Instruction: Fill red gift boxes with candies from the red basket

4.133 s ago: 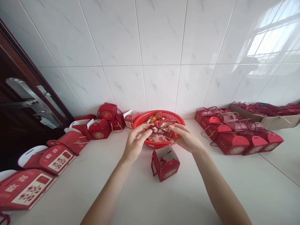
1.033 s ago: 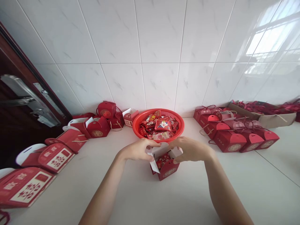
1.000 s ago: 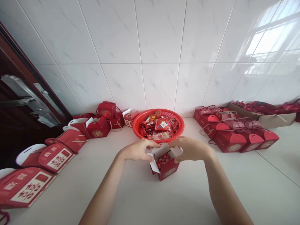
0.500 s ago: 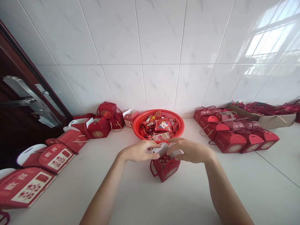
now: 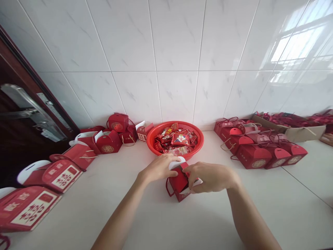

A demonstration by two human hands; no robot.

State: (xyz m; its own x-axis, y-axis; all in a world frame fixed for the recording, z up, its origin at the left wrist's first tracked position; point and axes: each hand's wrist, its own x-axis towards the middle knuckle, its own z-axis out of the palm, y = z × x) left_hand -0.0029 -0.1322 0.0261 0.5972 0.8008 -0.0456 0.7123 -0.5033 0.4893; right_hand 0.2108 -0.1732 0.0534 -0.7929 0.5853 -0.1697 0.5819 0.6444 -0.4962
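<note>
A small red gift box (image 5: 179,182) with a red cord handle stands on the white surface in front of me. My left hand (image 5: 159,168) grips its left and back side, thumb near the folded panel and fingers at a white-lined flap. My right hand (image 5: 212,176) has curled fingers on the right-hand flaps, pinching the card. A red panel now lies across the box top, hiding the inside. Just behind the box, a red plastic basket (image 5: 150,146) holds many wrapped sweets (image 5: 181,138).
Several red gift boxes (image 5: 65,175) line the left side, some with raised flaps. More red boxes (image 5: 255,156) with cord handles are grouped at right, beside a cardboard tray (image 5: 299,133) of red items. A tiled wall (image 5: 177,93) stands behind; a dark door (image 5: 15,146) is at left.
The box's upper panels have been folded inward, covering the sweets seen inside before. My right hand has moved down and closer to the box; my left hand has shifted slightly right.
</note>
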